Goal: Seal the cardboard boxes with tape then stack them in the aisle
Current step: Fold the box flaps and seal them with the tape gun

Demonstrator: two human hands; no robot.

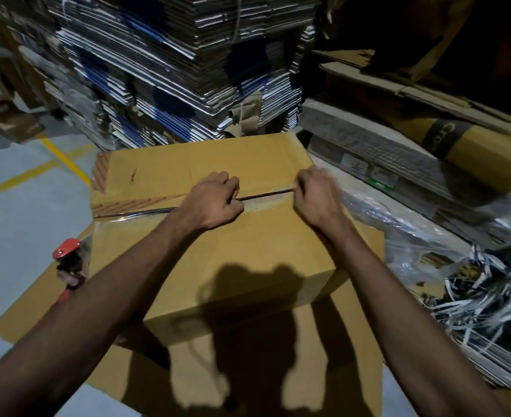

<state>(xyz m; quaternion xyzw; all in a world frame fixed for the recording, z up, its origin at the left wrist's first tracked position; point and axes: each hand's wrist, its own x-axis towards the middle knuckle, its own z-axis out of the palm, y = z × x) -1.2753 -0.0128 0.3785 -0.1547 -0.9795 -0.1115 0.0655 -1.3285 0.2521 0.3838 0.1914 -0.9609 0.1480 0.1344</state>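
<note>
A brown cardboard box (233, 236) sits on a flat sheet of cardboard (37, 302) spread over the grey floor (13, 212), directly in front of the person and under both outstretched arms. Its 2 top flaps meet at a seam (266, 194) that runs left to right across the top, with a dark gap showing between them.

The left hand (215, 203) rests on the seam near the middle of the box, fingers curled into the gap and gripping the edge of the near flap. The right hand (316, 194) is at the right end of the same seam, near the box's right edge, fingers curled tight and pinching the flap edge there. The 2 hands are apart, with a stretch of open seam between them.

A strip of clear tape (128, 216) lies along the left part of the seam, shiny and wrinkled. A red tape dispenser (69, 263) sits just beside the box's left side, on the cardboard sheet.

Behind the box rise tall stacks of flattened cartons (173, 64). To the right lie plastic-wrapped bundles (398, 182) and a tangle of white straps (494, 284). Yellow lines (59, 158) cross the floor at left.
</note>
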